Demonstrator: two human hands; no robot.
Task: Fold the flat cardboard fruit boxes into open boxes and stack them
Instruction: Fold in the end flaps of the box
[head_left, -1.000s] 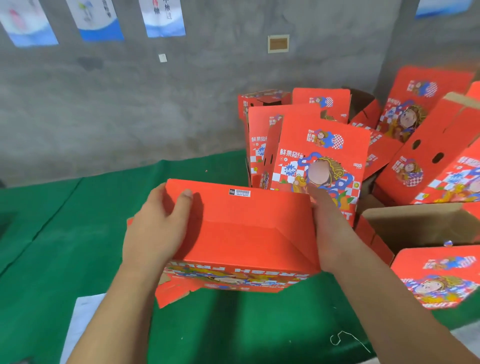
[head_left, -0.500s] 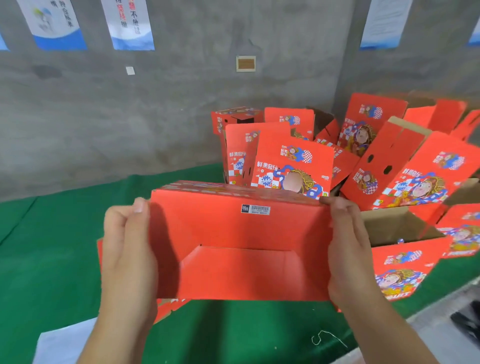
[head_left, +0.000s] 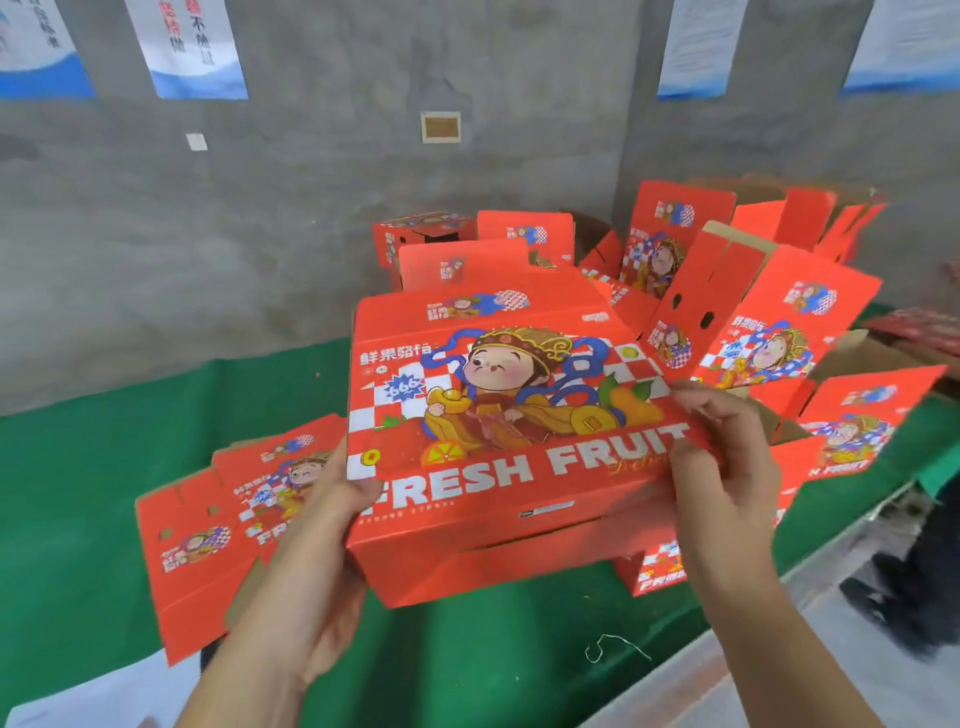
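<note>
Both hands grip one red box (head_left: 498, 415) above the green table (head_left: 78, 493), the left hand (head_left: 332, 525) and right hand (head_left: 727, 457) clamping opposite ends, probably so it can be carried squarely to the pile (head_left: 753, 312) behind.

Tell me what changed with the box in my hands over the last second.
The box was turned over: earlier its plain red inside and barcode faced you, now the printed FRESH FRUIT panel does. The left hand and right hand shifted along its edges but kept hold. The flat box on the green cloth and the pile behind stayed put.
</note>
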